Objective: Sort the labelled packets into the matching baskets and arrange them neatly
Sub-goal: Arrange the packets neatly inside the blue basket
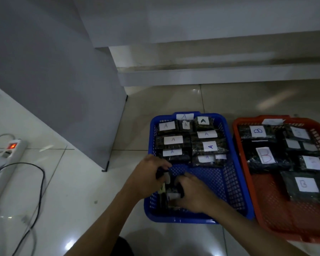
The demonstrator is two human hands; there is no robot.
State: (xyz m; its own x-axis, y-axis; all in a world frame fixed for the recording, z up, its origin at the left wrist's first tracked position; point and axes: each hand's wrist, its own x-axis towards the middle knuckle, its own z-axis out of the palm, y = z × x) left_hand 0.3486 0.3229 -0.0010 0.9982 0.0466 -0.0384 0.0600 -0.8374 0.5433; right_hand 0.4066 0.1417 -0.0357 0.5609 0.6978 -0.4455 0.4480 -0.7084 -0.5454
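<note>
A blue basket [235, 182] tagged A holds several dark packets with white A labels [173, 139] laid in two rows at its far end. Beside it on the right, an orange basket [262, 215] tagged B holds several dark packets with B labels [265, 154]. At the blue basket's near left corner both hands work on a bunch of dark packets [171, 195] standing on edge. My left hand [148, 179] grips the top of the bunch. My right hand [194, 194] curls round its right side, partly hiding it.
A grey cabinet panel [63, 80] stands to the left of the blue basket. A white power strip [6, 163] with a lit red switch and a black cable [39, 191] lie on the tiled floor at far left. A step [211, 78] rises behind the baskets.
</note>
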